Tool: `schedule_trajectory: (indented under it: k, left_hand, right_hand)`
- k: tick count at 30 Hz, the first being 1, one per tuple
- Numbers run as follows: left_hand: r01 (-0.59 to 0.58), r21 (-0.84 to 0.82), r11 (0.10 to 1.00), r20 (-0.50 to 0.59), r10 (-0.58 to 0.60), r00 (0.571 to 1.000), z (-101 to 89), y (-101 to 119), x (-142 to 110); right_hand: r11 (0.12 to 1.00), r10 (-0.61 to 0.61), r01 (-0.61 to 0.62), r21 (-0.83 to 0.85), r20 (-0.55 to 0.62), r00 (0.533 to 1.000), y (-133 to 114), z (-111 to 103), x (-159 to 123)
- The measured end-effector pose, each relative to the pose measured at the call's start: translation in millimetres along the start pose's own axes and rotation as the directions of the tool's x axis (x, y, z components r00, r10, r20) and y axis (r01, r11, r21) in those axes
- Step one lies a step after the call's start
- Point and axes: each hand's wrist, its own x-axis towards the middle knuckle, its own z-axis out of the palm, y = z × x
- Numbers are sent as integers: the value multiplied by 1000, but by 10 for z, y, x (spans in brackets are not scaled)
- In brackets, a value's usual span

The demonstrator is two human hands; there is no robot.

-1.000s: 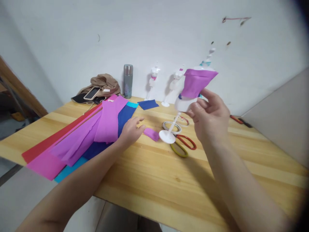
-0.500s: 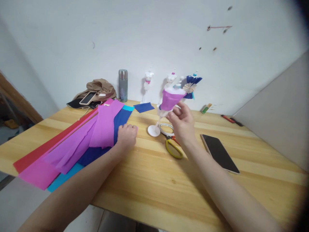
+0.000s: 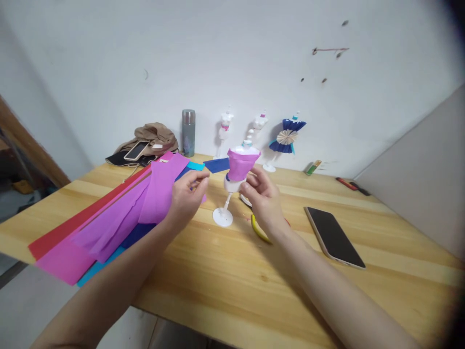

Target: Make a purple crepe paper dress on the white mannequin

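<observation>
My right hand (image 3: 264,199) grips a small white dress-form mannequin (image 3: 234,185) from its right side, thumb and fingers at the hips. Purple crepe paper (image 3: 241,165) wraps the mannequin's torso, and its round base (image 3: 222,217) is low over the table, contact uncertain. To the left, my left hand (image 3: 188,196) has its fingers curled together over the edge of the stacked coloured paper. A bit of purple shows beside its fingers; whether they hold it is unclear. Scissors with yellow handles (image 3: 259,230) lie partly hidden behind my right hand.
Purple, pink, red and blue paper sheets (image 3: 156,194) spread across the left. A blue paper piece (image 3: 217,166), a flask (image 3: 188,133) and more mannequins, one in a pleated blue dress (image 3: 286,137), are at the back. A phone (image 3: 334,236) lies on the right.
My right hand has brought the mannequin down and left, more upright and nearer my left hand. My left hand has risen slightly, its fingers now turned toward the mannequin.
</observation>
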Motion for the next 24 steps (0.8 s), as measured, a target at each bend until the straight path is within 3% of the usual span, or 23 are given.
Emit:
schedule_trajectory:
  k: [2, 5, 7, 10, 16, 21, 24]
  left_hand:
    - [-30, -25, 999, -12, 29, 999, -36, 184, 46]
    - [-193, 54, 980, 19, 192, 981, -73, 404, 143]
    - [-304, 107, 947, 49, 300, 953, -88, 505, 237]
    - [-363, 93, 927, 79, 356, 931, -96, 603, 411]
    - [-297, 32, 954, 184, 286, 940, -96, 721, 680]
    - [-176, 20, 984, 267, 164, 950, -179, 757, 685]
    - [-178, 26, 984, 341, 159, 927, -263, 715, 670]
  right_hand:
    - [999, 24, -24, 24, 9, 1000, -8, 3, 0]
    - [997, 47, -48, 65, 21, 999, -5, 2, 5]
    - [996, 51, -52, 77, 23, 998, 5, -1, 12]
    - [994, 54, -56, 92, 20, 998, 15, -2, 23]
    - [992, 69, -72, 103, 30, 997, -15, 5, 28]
    - [991, 84, -87, 101, 32, 996, -5, -6, 32]
    - [991, 90, -93, 91, 36, 995, 13, -15, 36]
